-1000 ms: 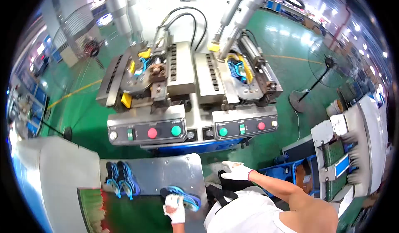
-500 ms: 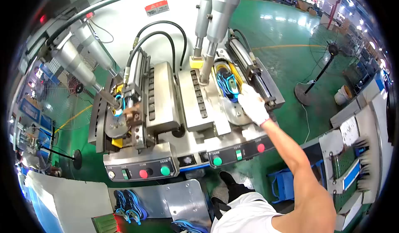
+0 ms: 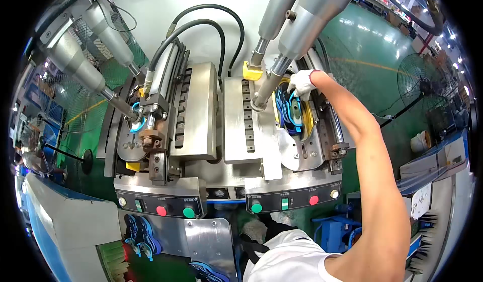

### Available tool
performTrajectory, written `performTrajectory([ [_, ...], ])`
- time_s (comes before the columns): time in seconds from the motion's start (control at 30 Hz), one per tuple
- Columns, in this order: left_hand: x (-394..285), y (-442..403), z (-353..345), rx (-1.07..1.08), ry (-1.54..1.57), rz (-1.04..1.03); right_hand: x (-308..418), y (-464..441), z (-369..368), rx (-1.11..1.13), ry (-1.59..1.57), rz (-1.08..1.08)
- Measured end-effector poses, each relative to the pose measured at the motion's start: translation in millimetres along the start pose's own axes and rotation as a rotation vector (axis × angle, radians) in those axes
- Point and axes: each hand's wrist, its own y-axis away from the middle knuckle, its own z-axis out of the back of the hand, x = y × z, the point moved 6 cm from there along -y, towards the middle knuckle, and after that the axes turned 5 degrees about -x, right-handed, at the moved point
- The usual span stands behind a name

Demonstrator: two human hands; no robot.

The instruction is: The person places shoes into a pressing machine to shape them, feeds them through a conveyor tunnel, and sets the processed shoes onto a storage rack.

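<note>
My right hand (image 3: 302, 84), in a white glove, reaches over the right station of the machine (image 3: 299, 148). Its fingers are curled at the far end of a blue and black shoe (image 3: 293, 112), which lies among yellow pads; the fingertips are partly hidden. Left of the hand, a metal cylinder rod (image 3: 269, 83) slants down beside the shoe. The left station holds another blue-trimmed piece (image 3: 137, 118), mostly covered by machine parts. My left hand is out of the frame.
Control panels (image 3: 161, 205) with red and green buttons run along the machine's front. A pair of shoes (image 3: 143, 235) stands on the metal shelf (image 3: 209, 236), and another shoe (image 3: 209, 272) lies at its near edge. A standing fan (image 3: 423, 87) and a bucket (image 3: 420, 141) are at the right.
My right hand has moved from beside my body to the right station's shoe, then farther along to its far end. My left hand, earlier at the shoe on the shelf, has left the view.
</note>
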Motion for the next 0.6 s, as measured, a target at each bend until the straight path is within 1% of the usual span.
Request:
performTrajectory([
  [0.03, 0.1, -0.7, 1.0, 0.022, 0.014, -0.001, 0.9, 5.3, 8.2, 0.077, -0.192, -0.114],
  [0.07, 1.1, -0.6, 2.7, 0.043, 0.025, -0.001, -14.2, -3.0, -8.7, 0.158, -0.427, -0.2],
  [0.13, 5.5, -2.3, -1.3, 0.019, 0.033, -0.016, -16.7, -1.5, -12.9, 0.195, -0.528, -0.177],
  [0.17, 8.6, -2.9, -3.8, -0.002, 0.044, -0.029, -18.4, -0.5, -16.7, 0.195, -0.529, -0.176],
  [0.23, 15.1, -5.6, -11.1, -0.015, 0.039, -0.028, -13.5, 0.7, -7.2, 0.014, -0.249, 0.082],
  [0.3, 28.3, -7.3, -19.4, -0.025, 0.034, -0.017, -7.3, 16.0, -7.8, 0.004, -0.409, 0.003],
  [0.37, 33.1, -10.6, -24.8, -0.102, 0.119, -0.089, 7.8, 26.8, -10.1, -0.174, -0.116, 0.171],
  [0.4, 37.3, -12.9, -30.1, -0.102, 0.124, -0.074, 4.3, 18.4, -27.8, -0.332, 0.075, 0.324],
  [0.47, 43.3, -17.0, -36.3, -0.136, 0.117, -0.132, 11.1, 32.7, -27.2, -0.403, -0.431, -0.365],
  [0.5, 39.5, -18.5, -36.5, -0.237, 0.232, -0.286, 9.1, 21.9, -52.4, -0.54, -0.467, -0.363],
  [0.53, 39.8, -24.2, -40.6, -0.315, 0.323, -0.299, 28.9, 25.4, -58.3, -0.386, -0.658, -0.511],
  [0.57, 40.5, -23.9, -45.9, -0.317, 0.455, -0.073, 32.2, 22.6, -89.1, -0.721, -0.611, -0.686],
  [0.6, 19.5, -21.9, -30.9, -0.17, 0.598, -0.031, 59.5, 34.9, -70.3, -0.586, -0.686, -0.817],
])
